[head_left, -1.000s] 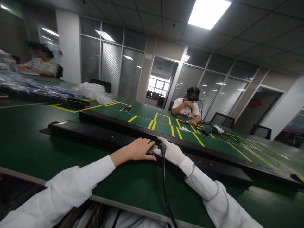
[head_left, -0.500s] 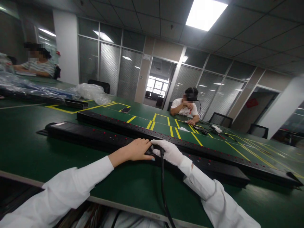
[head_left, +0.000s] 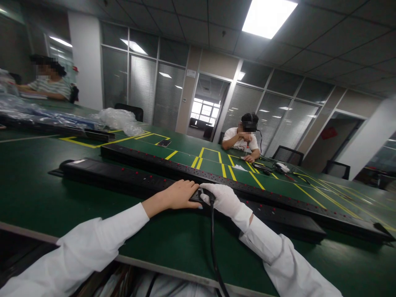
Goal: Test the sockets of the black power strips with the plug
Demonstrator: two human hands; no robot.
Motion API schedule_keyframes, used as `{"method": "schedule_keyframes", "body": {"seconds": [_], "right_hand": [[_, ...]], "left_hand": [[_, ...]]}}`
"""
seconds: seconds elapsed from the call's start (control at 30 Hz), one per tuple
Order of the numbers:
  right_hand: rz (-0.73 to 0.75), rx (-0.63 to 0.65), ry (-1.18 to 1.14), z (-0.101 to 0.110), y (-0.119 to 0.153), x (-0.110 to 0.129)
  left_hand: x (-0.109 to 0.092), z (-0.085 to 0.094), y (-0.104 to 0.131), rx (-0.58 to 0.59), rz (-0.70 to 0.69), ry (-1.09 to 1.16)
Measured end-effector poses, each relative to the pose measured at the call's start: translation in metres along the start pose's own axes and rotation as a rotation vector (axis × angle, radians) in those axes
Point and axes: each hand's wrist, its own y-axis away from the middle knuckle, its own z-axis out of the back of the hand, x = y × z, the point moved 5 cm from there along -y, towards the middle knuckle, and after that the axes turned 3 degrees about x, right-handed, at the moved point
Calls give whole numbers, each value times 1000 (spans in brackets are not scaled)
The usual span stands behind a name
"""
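A long black power strip with red dots along its top lies across the table in front of me. My left hand is bare and grips this strip near its middle, fingers over the top and thumb along the near side. My right hand, in a white glove, is closed around a black plug at the strip's top, close to my left fingertips. From the plug a thick black cable hangs over the table's near edge. The plug's pins are hidden, so I cannot tell whether they sit in a socket.
Behind lies a second, longer black power strip. Clear plastic wrap covers the far left, near a phone. Yellow tape marks the green table. One person sits opposite beside cables; another person sits far left.
My right hand and the plug have shifted very slightly to the right. My left hand keeps its grip on the strip, almost unmoved.
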Motion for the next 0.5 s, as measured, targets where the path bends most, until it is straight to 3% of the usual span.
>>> {"method": "schedule_keyframes", "body": {"seconds": [0.33,0.5], "right_hand": [[-4,-12,-98,-4,-1,-5],[-86,29,-178,-12,-3,-17]], "left_hand": [[0,0,1,10,15,10],[1,0,1,-7,7,11]]}}
